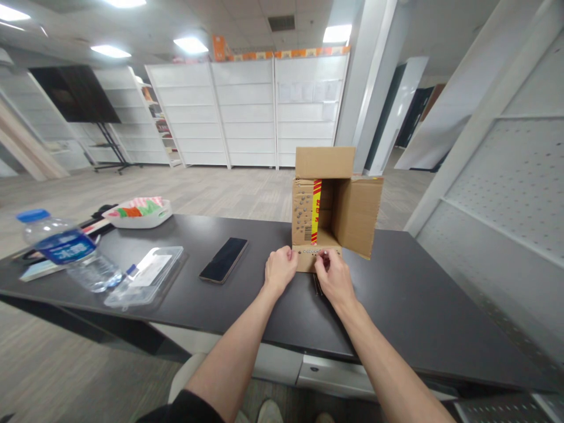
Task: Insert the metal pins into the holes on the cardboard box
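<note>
A cardboard box (346, 208) lies on its side on the dark table, its opening facing me and its flaps spread. My left hand (280, 269) is closed at the left edge of the lower flap (306, 262), thumb and fingers gripping it. Small metallic dots run in a row along that flap, and more dot the left flap (302, 205). My right hand (336, 276) pinches over the same lower flap; what sits between its fingertips is too small to name. Thin dark pieces (318, 286), like screws or nails, lie partly hidden beside the right hand.
A phone (224, 260) lies left of my hands. Farther left are a clear plastic case (152, 273), a water bottle (73, 249) with a blue cap, and a white tray (141, 221) of colourful packets. A white perforated panel (506, 176) stands along the right side.
</note>
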A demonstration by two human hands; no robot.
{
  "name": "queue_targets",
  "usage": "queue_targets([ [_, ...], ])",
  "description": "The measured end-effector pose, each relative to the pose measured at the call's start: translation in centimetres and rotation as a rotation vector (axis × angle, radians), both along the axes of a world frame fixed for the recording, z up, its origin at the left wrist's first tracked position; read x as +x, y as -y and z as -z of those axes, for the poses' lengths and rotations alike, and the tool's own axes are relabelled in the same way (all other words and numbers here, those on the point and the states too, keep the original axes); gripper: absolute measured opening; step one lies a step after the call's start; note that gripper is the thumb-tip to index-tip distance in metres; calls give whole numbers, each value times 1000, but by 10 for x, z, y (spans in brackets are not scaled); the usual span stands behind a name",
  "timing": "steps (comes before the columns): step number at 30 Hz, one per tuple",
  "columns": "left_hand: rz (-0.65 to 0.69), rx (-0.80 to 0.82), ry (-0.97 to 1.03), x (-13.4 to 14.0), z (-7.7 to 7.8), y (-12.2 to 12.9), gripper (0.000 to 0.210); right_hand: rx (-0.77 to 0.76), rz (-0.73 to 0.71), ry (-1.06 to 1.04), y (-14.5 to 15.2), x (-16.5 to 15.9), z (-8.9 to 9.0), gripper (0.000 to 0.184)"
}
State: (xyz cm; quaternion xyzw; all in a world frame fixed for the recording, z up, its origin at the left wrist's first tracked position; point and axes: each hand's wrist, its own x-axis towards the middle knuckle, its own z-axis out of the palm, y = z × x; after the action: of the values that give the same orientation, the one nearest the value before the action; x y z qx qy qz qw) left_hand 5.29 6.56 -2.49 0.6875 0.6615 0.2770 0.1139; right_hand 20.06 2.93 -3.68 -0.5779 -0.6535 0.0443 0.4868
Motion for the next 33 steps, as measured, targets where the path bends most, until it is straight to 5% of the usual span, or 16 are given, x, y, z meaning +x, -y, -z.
queue_targets([
  [33, 4, 28, 2, 0, 2, -1, 27, 63, 18, 60, -2, 2, -5, 24],
])
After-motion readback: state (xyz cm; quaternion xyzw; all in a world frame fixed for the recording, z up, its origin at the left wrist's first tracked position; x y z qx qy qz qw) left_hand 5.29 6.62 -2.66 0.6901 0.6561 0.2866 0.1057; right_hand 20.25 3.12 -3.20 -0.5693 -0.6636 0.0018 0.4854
